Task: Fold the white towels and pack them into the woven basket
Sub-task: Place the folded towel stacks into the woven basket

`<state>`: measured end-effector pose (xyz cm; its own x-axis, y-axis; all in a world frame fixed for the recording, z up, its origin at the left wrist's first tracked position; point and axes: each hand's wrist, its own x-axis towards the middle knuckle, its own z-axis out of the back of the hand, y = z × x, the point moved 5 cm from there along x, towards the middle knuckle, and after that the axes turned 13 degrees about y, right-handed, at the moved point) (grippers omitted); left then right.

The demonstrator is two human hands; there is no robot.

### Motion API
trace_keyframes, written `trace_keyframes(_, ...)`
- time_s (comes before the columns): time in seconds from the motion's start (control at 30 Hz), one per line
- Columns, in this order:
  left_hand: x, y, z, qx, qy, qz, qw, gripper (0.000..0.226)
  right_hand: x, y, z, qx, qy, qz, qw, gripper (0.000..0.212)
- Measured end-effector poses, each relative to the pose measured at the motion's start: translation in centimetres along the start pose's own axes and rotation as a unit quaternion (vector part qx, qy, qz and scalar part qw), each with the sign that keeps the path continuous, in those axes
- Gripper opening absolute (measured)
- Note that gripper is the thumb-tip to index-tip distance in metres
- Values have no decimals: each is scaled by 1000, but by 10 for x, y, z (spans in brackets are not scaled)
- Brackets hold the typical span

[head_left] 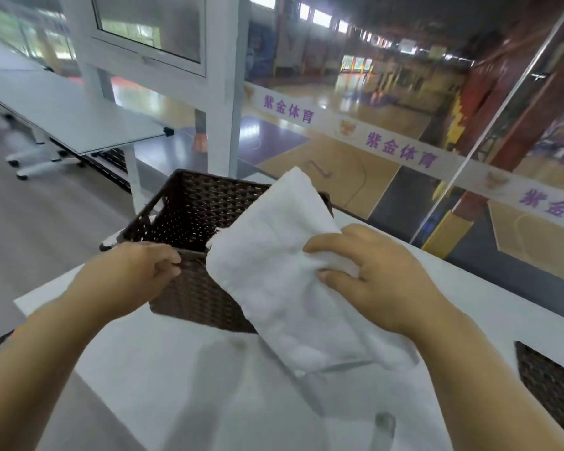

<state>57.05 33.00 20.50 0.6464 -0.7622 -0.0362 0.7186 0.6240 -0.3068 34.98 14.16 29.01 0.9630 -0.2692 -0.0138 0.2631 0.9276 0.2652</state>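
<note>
A dark brown woven basket (192, 209) stands on the white table (137, 362) at its far left corner. My left hand (137, 271) grips the basket's near rim. My right hand (372, 275) pinches a folded white towel (274, 281) and holds it above the basket's right side, slanting from the far rim down toward me. More white cloth (274, 415) lies flat on the table in front of me, under the lifted towel.
A second dark woven object (547, 382) sits at the table's right edge. A glass wall (404, 141) with a printed band runs just behind the table. Another white table (62, 115) on castors stands to the left across a stretch of floor.
</note>
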Motion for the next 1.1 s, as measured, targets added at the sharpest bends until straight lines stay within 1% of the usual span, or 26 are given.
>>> trace_keyframes(0.07,15,14,18,8,-1,29,1000,5,23,10,24,18,-14,13,1000,29)
trace_keyframes(0.13,33,26,32,14,1,54,998,12,48,20,46,31,-29,29,999,31)
trace_keyframes(0.23,65,42,42,43,16,58,997,21,87,34,72,36,-55,44,997,32)
trace_keyframes(0.33,101,62,38,33,43,50,997,31,130,43,86,33,-66,35,997,33)
trace_keyframes(0.47,146,95,18,4,54,67,996,43,190,41,82,1,-50,8,999,36)
trace_keyframes(0.53,162,111,5,-34,64,75,995,43,219,36,70,-20,-32,-4,999,38)
trace_keyframes(0.6,173,121,-5,-63,63,74,993,37,242,30,52,-41,1,-18,999,40)
trace_keyframes(0.7,183,130,-8,-93,25,76,992,26,270,21,18,-72,60,-45,995,43)
trace_keyframes(0.8,187,136,-7,-121,-9,73,990,23,291,16,-21,-70,124,-68,987,44)
trace_keyframes(0.87,189,141,-7,-141,-17,72,987,22,303,15,-47,-45,157,-74,984,44)
trace_keyframes(0.93,190,144,-7,-156,-21,73,985,23,314,14,-67,6,166,-77,983,43)
trace_keyframes(1.03,189,145,-5,-177,-12,83,981,27,325,4,-89,151,141,-98,973,41)
trace_keyframes(1.07,189,145,-5,-185,-10,86,979,29,327,-1,-99,195,143,-108,964,43)
trace_keyframes(1.1,189,145,-5,-193,-10,86,977,30,327,-6,-111,214,164,-121,955,47)
